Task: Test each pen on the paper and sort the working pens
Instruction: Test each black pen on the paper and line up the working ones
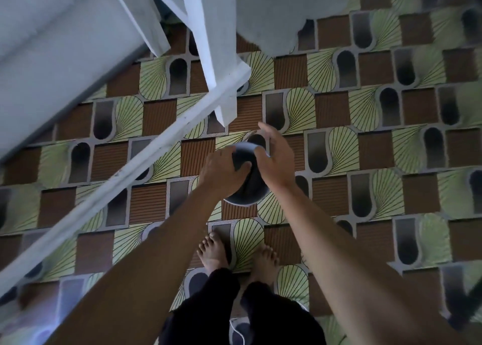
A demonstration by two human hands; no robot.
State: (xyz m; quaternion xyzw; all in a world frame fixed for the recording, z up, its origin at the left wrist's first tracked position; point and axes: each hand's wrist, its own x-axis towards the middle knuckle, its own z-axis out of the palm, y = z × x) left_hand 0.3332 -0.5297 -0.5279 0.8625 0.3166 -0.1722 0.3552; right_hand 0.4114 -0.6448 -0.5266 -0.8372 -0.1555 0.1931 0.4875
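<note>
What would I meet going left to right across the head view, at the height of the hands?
White slanted bar → left hand, gripping the container → dark round container → right hand, also holding the container → bare patterned floor.

a home room: patterned vinyl floor (326, 115), bare feet (212, 250), white table frame (146, 154)

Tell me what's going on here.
A person with bare feet stands on a patterned floor, gripping a dark round container between the left hand and the right hand, held above the floor. A white frame slants past on the left. No pens or paper are in view, so no testing shows here.
</note>
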